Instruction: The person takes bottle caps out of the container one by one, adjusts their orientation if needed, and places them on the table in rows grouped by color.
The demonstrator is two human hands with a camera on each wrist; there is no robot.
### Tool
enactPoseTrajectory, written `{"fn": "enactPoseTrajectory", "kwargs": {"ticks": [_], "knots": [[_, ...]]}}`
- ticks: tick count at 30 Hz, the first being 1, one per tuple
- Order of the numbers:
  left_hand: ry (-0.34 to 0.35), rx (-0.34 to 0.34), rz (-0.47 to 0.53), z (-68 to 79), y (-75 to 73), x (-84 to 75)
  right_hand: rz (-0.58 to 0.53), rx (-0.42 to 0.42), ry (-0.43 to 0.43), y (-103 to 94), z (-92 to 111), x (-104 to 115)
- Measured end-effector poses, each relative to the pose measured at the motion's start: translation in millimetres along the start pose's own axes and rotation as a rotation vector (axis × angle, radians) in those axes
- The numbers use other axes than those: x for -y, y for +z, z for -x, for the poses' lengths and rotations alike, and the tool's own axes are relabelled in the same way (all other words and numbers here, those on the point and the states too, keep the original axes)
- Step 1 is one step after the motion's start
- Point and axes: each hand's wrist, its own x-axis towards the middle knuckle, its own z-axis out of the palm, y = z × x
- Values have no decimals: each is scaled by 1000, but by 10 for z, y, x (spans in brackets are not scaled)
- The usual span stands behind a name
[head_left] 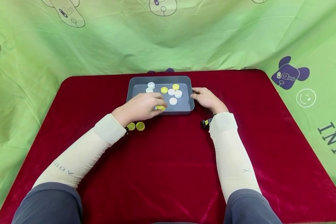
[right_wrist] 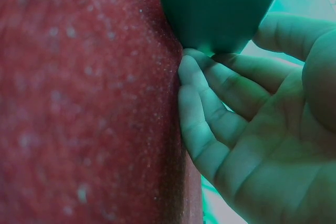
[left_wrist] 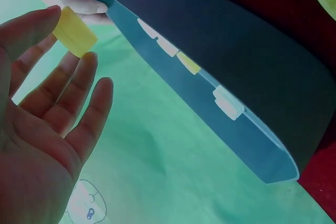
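Left hand point(head_left: 144, 104) is pinching a yellow cap point(left_wrist: 76, 32) between thumb and fingers, little finger standing clear. Cap is hovering above the tray's point(head_left: 183, 105) near side. Right hand point(head_left: 207, 98) is touching the tray's right end, fingers loosely bent; can't tell if gripping. White caps point(head_left: 173, 101) are lying inside.

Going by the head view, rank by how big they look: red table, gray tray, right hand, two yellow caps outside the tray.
Red table
Gray tray
Right hand
Yellow caps: these two look alike, so unranked between themselves
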Motion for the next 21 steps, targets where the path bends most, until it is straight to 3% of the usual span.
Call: {"fn": "enactPoseTrajectory", "kwargs": {"ticks": [21], "knots": [[8, -45, 15, 145, 30, -74, 6, 6, -4, -7, 31, 38]]}}
